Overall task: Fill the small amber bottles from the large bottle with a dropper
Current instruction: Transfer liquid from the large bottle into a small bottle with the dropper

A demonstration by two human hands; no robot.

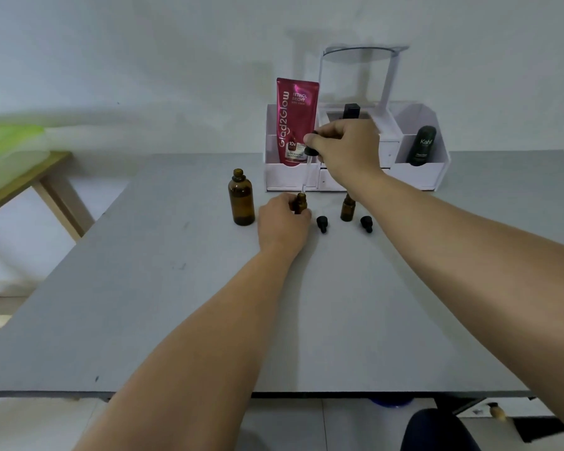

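Note:
The large amber bottle (241, 198) stands uncapped on the grey table (209, 304), left of my hands. My left hand (284, 222) grips a small amber bottle (300, 203) upright on the table. My right hand (345, 148) pinches the black bulb of a dropper (309, 157); its glass tube points down with the tip at that small bottle's mouth. A second small amber bottle (348, 208) stands to the right, partly hidden by my right forearm. Two black caps (322, 223) (366, 223) lie on the table in front of the small bottles.
A white organiser (417, 172) stands at the table's back edge, holding a red tube (296, 122), a black-capped item (351, 111) and a dark bottle (421, 146). A wooden table (30, 187) with a green object stands at the left.

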